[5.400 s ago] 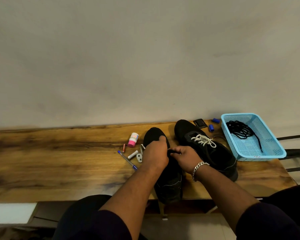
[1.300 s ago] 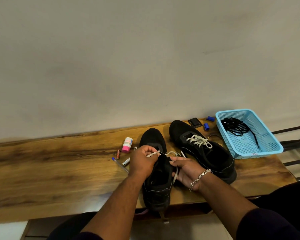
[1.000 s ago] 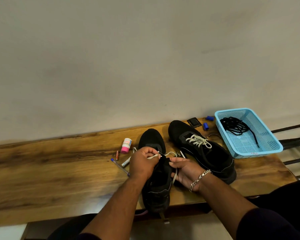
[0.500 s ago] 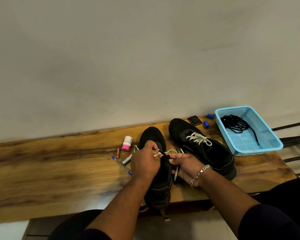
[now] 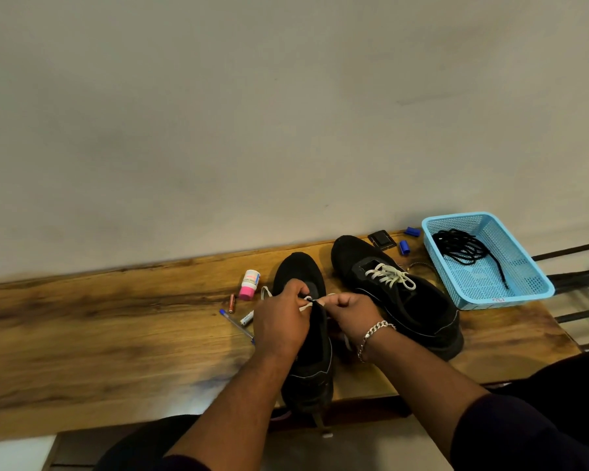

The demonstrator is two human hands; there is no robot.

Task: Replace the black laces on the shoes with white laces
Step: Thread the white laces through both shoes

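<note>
Pinching a white lace point(image 5: 307, 299) between curled fingers, the left hand point(image 5: 281, 321) and right hand point(image 5: 349, 311) meet over the near shoe point(image 5: 306, 362) on the table point(image 5: 116, 334). Beside it stands the second shoe point(image 5: 405, 297), white-laced; black laces point(image 5: 463, 248) lie in the blue basket point(image 5: 524, 263).

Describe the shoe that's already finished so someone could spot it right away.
Start at the blue basket on the wooden bench's right end. The black shoe just left of it is the one. Unlike the shoe being handled, it has tied white laces.
</note>
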